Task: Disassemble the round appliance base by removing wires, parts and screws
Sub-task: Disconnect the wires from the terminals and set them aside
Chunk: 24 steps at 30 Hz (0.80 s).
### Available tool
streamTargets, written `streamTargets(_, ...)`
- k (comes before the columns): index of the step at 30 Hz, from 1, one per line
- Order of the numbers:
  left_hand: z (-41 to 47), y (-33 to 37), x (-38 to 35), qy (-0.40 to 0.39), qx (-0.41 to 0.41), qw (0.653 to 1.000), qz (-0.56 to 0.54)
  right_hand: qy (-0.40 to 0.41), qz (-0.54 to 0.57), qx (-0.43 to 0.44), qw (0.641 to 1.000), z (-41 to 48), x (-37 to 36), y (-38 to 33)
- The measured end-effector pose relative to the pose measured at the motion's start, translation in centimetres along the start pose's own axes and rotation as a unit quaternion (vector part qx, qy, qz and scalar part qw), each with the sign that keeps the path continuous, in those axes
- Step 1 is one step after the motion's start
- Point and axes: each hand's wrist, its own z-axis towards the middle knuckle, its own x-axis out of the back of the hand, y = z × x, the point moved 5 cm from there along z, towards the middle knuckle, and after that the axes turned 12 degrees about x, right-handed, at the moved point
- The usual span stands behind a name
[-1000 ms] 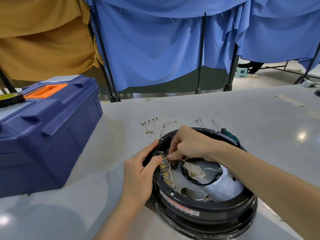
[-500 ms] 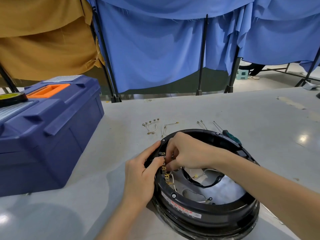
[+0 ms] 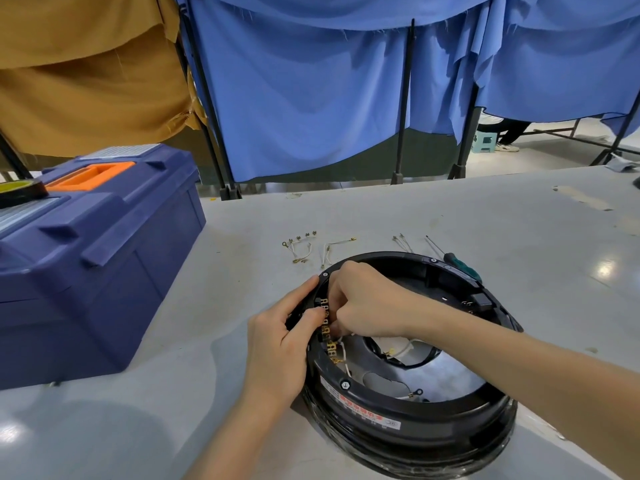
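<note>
The black base [image 3: 408,420] sits by the table's [image 3: 433,209] near edge. The left hand [image 3: 277,344] grips its rim, likely to steady it, while the right hand's [image 3: 367,303] curled fingers pinch a white wire [image 3: 343,351] at the brass terminals [image 3: 331,349]. Freed wires [image 3: 301,249] lie beyond, out of the way.

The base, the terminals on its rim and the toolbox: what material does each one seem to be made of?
The base looks like moulded plastic, black and semi-gloss: soft highlights run along its rim. The terminals are metal, perhaps brass or brass-plated, by their shiny gold colour. The toolbox seems hard plastic, dark blue, matte, with moulded ribs and an orange handle.
</note>
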Motion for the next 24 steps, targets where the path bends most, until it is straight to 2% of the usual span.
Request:
streamTargets(7, 0.06, -0.08, 0.01, 0.004, 0.004, 1.0, 0.003, -0.005, 0.014, -0.009, 1.0, -0.22, -0.13, 0.07)
streamTargets(11, 0.09, -0.07, 0.01, 0.004, 0.004, 1.0, 0.006, 0.034, -0.021, -0.005, 0.999, -0.03, 0.0, -0.24)
streamTargets(16, 0.12, -0.15, 0.08, 0.001, 0.003, 1.0, 0.003, 0.003, 0.014, -0.032, 0.999, -0.21, -0.19, -0.24)
streamTargets(21, 0.06, -0.09, 0.06, 0.003, 0.003, 1.0, 0.009, 0.036, -0.014, -0.025, 0.999, -0.24, 0.06, -0.69)
streamTargets(24, -0.07, 0.05, 0.08, 0.003, 0.001, 1.0, 0.008, 0.029, -0.005, -0.032, 0.999, -0.35, -0.04, -0.55)
